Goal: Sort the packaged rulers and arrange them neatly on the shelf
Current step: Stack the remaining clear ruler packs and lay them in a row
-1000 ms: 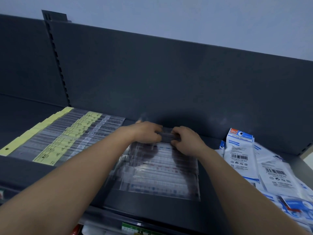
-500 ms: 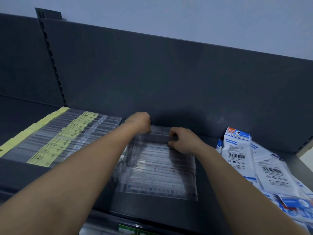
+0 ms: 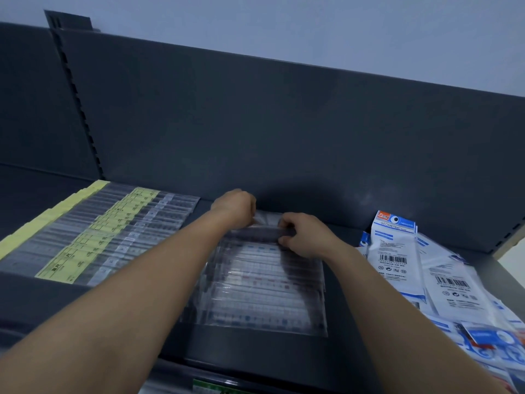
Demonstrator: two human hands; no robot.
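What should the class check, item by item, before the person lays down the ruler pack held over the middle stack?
1. Grip: left hand and right hand hold the ruler pack at its ends: ok.
2. Pack over the middle stack: ok.
3. Pack parallel to the stack's rulers: ok.
4. Pack matches the stack's type: cannot tell, blurred.
5. Stack's left edges flush: not ok, staggered.
6. Blue-white packs on the right tidy: not ok, heaped.

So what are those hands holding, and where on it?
A clear packaged ruler: left hand grips near its left end, right hand pinches it farther right.
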